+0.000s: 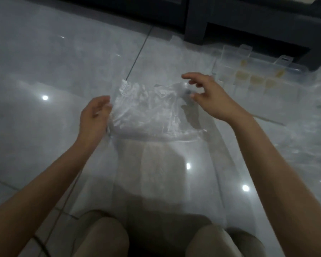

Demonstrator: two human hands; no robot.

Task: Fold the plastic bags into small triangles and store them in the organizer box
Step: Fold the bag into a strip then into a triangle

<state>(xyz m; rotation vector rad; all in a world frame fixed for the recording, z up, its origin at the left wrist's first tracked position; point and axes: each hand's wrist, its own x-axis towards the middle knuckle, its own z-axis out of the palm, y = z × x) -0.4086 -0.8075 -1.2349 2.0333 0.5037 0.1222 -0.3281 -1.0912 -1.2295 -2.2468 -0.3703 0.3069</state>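
Observation:
A clear plastic bag (152, 115) hangs in front of me over the tiled floor, its upper part crumpled and its lower part falling toward my knees. My left hand (94, 117) grips the bag's left edge with curled fingers. My right hand (208, 95) is at the bag's upper right corner, thumb and fingers curved around the film; the frame is blurred there. The clear organizer box (256, 75) lies open at the right, with several yellowish folded pieces in its compartments.
Pale glossy floor tiles (44, 71) stretch to the left and ahead. More clear plastic bags (295, 145) lie spread on the floor at the right. Dark furniture legs (195, 25) stand at the back. My knees (104, 238) are at the bottom edge.

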